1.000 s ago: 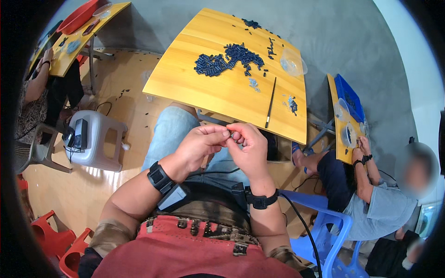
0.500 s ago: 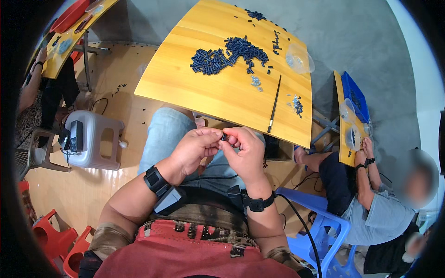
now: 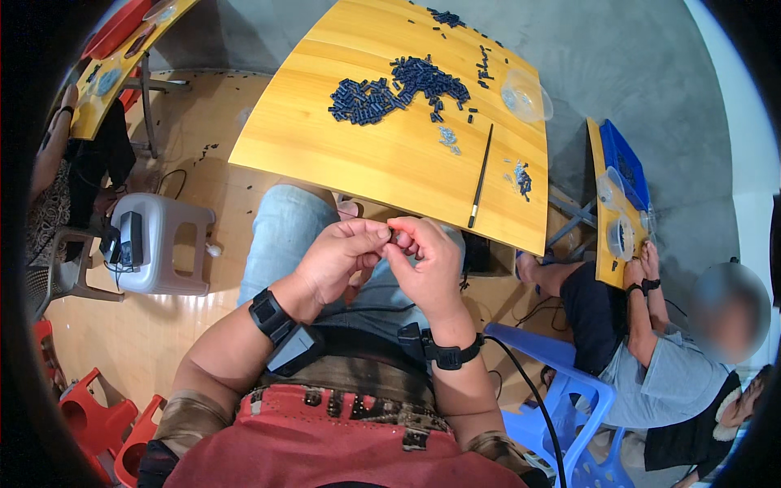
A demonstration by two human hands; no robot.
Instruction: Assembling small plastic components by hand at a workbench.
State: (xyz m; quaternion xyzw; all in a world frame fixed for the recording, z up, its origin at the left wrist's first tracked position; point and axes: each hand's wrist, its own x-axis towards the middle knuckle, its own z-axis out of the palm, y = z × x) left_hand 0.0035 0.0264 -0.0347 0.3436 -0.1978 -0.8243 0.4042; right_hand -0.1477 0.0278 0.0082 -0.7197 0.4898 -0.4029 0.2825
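Over my lap, just off the near edge of the yellow table (image 3: 281, 145), my left hand (image 3: 335, 262) and my right hand (image 3: 429, 268) meet fingertip to fingertip. Both are closed in a pinch around a small black piece (image 3: 395, 235), mostly covered by the fingers. Its exact kind cannot be made out. On the tabletop lie a large heap of short black cylindrical pieces (image 3: 358, 102), a small pile of clear or silvery bits (image 3: 448, 138), and another little pile of mixed dark and silvery bits (image 3: 522, 177). A thin black stick (image 3: 482, 175) rests nearby.
A clear plastic bowl (image 3: 525, 96) sits at the table's right edge. At right, a person in grey (image 3: 671, 378) works at another table with a blue tray (image 3: 625, 167). A blue chair (image 3: 582, 398) stands close by; a white stool (image 3: 163, 244) is at left. A cable trails from my right wrist.
The black piece between my fingertips showed more before and is now mostly covered. My hands have shifted only slightly, and the whole view has moved a little.
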